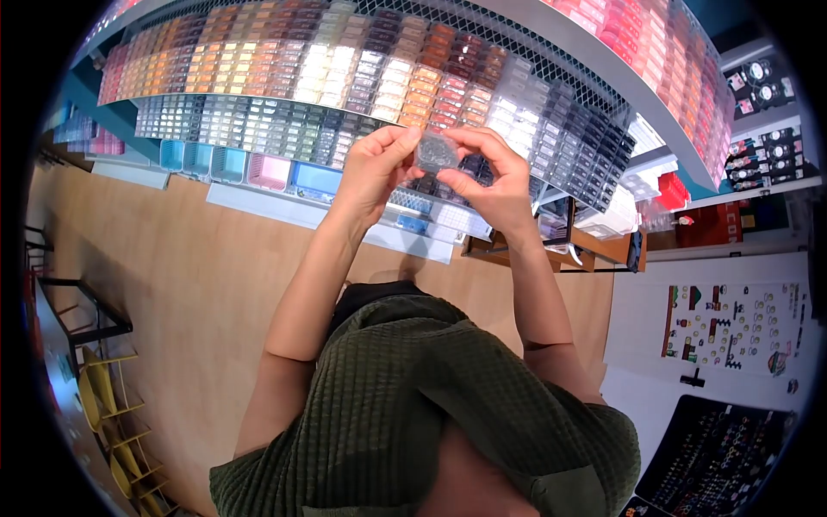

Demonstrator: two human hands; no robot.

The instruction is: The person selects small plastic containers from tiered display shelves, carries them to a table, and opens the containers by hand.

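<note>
Between my two hands is a small clear plastic box [437,153] with dark grey contents too small to make out. My left hand [376,164] pinches its left edge between thumb and fingers. On the other side, my right hand [491,172] grips the right edge, thumb below and fingers above. Both hands are raised in front of the sloping rack, where rows of similar small boxes [448,95] stand sorted by colour, from orange and brown to white, grey and black.
Below the rack sit blue and pink baskets [269,172]. An upper shelf [594,52] holds red and pink boxes at right. Yellow-seated chairs [108,405] stand at lower left on the wooden floor [198,284]. A white board [715,327] with pixel pictures is on the right.
</note>
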